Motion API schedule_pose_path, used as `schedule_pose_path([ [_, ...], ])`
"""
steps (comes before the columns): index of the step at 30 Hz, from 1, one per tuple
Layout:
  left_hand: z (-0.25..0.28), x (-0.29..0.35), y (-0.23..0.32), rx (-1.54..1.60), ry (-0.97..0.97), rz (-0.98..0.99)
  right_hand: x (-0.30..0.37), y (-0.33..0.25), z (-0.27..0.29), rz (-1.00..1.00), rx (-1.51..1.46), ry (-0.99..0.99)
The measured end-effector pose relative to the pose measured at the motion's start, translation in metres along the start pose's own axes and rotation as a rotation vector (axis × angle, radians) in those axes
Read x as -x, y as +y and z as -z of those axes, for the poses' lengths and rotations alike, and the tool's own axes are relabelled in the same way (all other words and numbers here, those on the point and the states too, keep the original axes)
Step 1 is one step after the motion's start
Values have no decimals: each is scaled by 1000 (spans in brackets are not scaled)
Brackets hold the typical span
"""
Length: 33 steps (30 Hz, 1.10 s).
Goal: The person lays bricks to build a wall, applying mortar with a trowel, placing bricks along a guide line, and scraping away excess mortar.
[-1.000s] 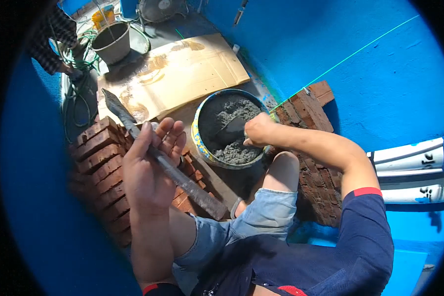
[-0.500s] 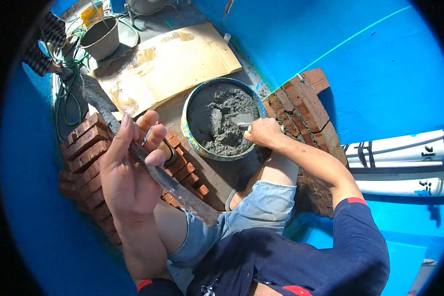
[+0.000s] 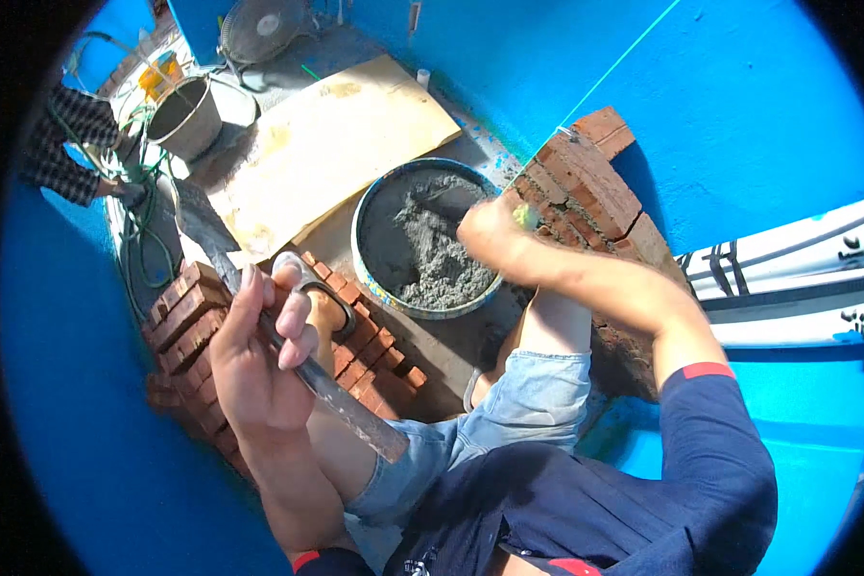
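It's mortar (image 3: 448, 269) work, apparently: right hand (image 3: 490, 232) looks clenched on a trowel (image 3: 525, 216), left hand (image 3: 271, 357) curls round a metal bar (image 3: 355, 407), steady lift needed next.

Mortar (image 3: 439, 259) is grey; tub (image 3: 357, 254) blue-and-white; long bar (image 3: 341, 394) dull grey-brown; bricks (image 3: 187, 322) red-brown; cardboard (image 3: 346, 134) pale tan; wall (image 3: 739, 125) bright blue; string (image 3: 616, 65) green; shirt (image 3: 586, 490) navy, red cuff bands (image 3: 708, 370); co-worker's clothing (image 3: 77, 120) dark, checked.

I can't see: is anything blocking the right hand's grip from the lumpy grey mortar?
Nothing visible: the right hand's grip is at the right edge of the round blue-rimmed bucket, beside uncovered lumpy grey mortar.
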<state>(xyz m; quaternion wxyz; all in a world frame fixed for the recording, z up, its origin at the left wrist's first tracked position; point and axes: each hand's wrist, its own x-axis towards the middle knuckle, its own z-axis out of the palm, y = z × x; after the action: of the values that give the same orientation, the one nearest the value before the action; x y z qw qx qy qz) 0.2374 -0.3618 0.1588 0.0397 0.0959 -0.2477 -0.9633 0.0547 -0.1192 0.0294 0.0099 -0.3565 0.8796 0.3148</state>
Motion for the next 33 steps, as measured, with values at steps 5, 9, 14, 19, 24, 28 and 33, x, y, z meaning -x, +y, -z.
schedule_pose_path([
  [5,-8,0,-8,-6,26,28,33,-32,-8,180,8,213],
  [9,-7,4,-10,45,22,117,45,0,-3,233,-75,129],
  [14,-8,10,-19,17,64,142,43,78,24,-94,-208,203],
  [19,-17,10,-22,-6,1,143,12,47,-22,-118,-154,125],
  [24,-21,10,-27,-58,78,141,29,-47,-22,41,-106,0],
  [28,-21,14,-23,-36,133,220,37,18,7,66,-244,-48],
  [33,-13,16,-28,-11,64,212,17,78,7,-149,-207,198],
])
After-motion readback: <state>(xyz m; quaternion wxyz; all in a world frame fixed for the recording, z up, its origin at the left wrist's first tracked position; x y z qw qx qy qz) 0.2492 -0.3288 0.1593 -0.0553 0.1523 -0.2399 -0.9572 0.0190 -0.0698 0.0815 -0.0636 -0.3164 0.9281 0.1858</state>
